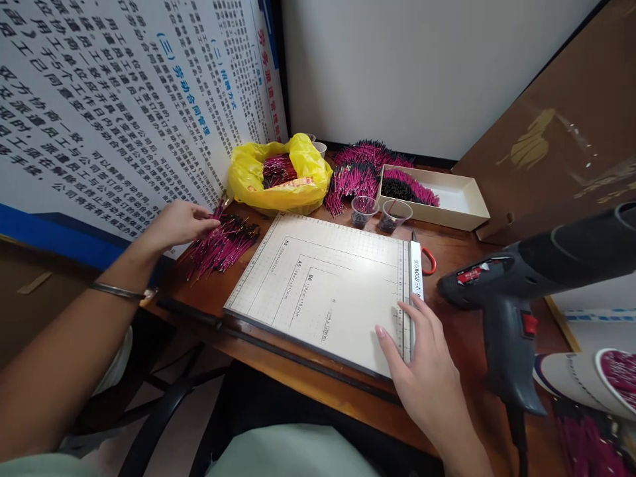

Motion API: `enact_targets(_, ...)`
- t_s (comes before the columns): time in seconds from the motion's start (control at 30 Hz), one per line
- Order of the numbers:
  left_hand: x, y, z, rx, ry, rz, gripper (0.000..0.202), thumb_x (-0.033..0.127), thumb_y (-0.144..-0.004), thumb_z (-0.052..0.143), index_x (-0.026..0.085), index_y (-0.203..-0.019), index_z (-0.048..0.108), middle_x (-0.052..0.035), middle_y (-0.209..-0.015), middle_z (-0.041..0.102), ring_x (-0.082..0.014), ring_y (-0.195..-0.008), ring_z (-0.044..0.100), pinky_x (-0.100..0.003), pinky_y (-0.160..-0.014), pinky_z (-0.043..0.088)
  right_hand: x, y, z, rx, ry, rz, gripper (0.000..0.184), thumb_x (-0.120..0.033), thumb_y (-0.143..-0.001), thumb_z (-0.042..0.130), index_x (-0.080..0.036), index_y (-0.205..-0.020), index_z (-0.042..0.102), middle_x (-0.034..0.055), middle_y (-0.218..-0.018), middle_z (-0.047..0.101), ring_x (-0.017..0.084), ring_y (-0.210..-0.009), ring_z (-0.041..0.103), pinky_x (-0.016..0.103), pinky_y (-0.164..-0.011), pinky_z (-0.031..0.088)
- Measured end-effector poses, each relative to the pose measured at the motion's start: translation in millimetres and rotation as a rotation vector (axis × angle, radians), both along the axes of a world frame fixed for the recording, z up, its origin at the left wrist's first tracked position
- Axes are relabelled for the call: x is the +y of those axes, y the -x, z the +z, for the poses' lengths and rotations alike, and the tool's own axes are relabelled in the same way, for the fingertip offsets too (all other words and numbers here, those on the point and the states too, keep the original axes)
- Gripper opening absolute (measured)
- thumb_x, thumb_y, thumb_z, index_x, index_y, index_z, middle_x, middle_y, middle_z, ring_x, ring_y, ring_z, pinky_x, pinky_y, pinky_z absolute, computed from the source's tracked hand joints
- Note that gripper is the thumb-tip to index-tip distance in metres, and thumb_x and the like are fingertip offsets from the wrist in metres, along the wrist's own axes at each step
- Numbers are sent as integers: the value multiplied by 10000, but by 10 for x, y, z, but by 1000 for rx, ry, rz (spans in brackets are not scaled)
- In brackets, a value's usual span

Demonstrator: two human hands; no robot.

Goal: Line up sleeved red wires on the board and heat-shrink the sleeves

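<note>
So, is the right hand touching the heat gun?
Apart. The head view shows bare brown tabletop between the right hand and the heat gun.

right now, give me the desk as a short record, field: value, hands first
left grip: bare hand at the left wire pile; cannot tell whether it holds a piece
right grip: open bare hand, fingers spread on the right side of the cutting board
board markings: B5, A5 and B6 outlines
behind board: yellow bag with wires inside, two clear cups, open pale box partly filled with wires
right of board: black gun-shaped tool with a red switch
</note>
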State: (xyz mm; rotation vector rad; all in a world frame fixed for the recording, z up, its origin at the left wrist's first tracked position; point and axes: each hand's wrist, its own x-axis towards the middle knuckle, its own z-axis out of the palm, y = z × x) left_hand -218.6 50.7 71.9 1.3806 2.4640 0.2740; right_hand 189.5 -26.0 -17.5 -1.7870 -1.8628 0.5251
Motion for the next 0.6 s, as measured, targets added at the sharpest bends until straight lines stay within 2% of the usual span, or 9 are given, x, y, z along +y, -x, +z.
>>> enact_targets(0.13, -31, -84, 117, -145, -86, 81, 195, 306, -746, 689, 136, -831, 730, -17, -636, 674, -165, -694, 625, -242, -655, 485, -6, 1, -5, 3, -14, -1, 588, -657, -931, 425, -219, -1296, 568, 115, -1534, 481, 337, -1380, 512, 538, -1040, 509)
enact_targets(0.23, -90, -177, 172, -236, -135, 99, 173, 289, -710, 714, 139, -796, 730, -11, -644, 667, -148, -683, 609, -261, -695, 516, -6, -4, -15, 0, -34, 13, 580, -636, -940, 434, -205, -1305, 567, 129, -1527, 484, 320, -1371, 520, 514, -1064, 500)
enact_targets(0.4, -165, -503, 193, -371, -189, 4, 168, 338, -675, 725, 182, -734, 741, -11, -682, 701, -148, -682, 628, -259, -693, 537, -4, 0, -6, 12, -25, 23, 566, -613, -941, 448, -198, -1306, 572, 137, -1532, 476, 318, -1379, 513, 514, -1077, 498)
enact_targets(0.5, -145, -880, 128, -475, -156, -168, 184, 395, -694, 724, 212, -706, 749, -21, -667, 712, -169, -635, 647, -275, -637, 547, -10, 10, 15, 32, -1, 18, 559, -600, -937, 451, -202, -1312, 563, 135, -1536, 473, 324, -1393, 503, 541, -1095, 493)
enact_targets(0.57, -122, -1172, 36, -574, -130, -447, 228, 413, -776, 671, 204, -726, 750, -38, -662, 717, -183, -608, 654, -292, -607, 541, -14, 16, 28, 39, 9, 16, 546, -583, -941, 453, -204, -1320, 556, 135, -1540, 468, 320, -1401, 497, 544, -1104, 492)
enact_targets(0.6, -114, -1313, -22, -558, -157, -563, 246, 408, -816, 645, 200, -739, 750, -38, -665, 722, -186, -613, 662, -292, -611, 536, -16, 18, 34, 38, 11, 13, 540, -575, -943, 455, -205, -1324, 554, 135, -1543, 464, 319, -1404, 496, 543, -1104, 493)
